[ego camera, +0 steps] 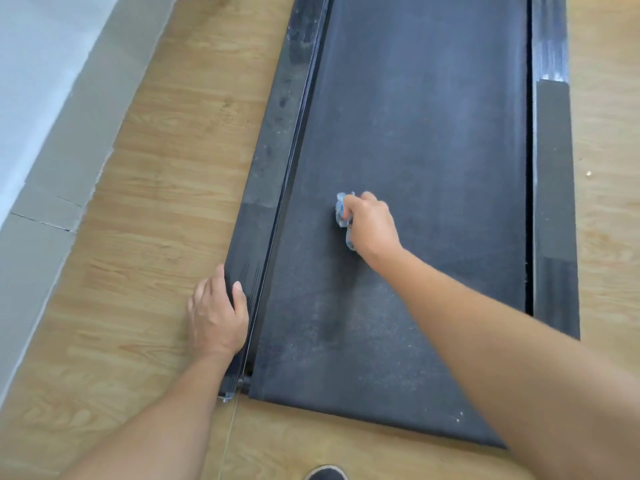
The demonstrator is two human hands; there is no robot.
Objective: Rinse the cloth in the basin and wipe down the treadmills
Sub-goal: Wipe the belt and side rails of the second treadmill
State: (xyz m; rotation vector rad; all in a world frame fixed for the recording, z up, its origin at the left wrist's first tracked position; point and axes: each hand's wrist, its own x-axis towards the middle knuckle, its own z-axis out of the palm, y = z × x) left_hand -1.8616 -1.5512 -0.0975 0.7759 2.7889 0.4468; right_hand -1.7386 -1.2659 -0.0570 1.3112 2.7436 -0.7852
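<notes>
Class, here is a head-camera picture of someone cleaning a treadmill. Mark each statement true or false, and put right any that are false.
1. The right hand holds a blue cloth against the treadmill belt. True.
2. The left hand also lies on the belt. False: it grips the left side rail, with the thumb on top.
3. The cloth is spread out flat. False: it is bunched up in the right hand's fingers.
4. Pale specks of dust show on the belt. True.
5. The toe of a dark shoe shows at the bottom edge of the picture. True.
</notes>
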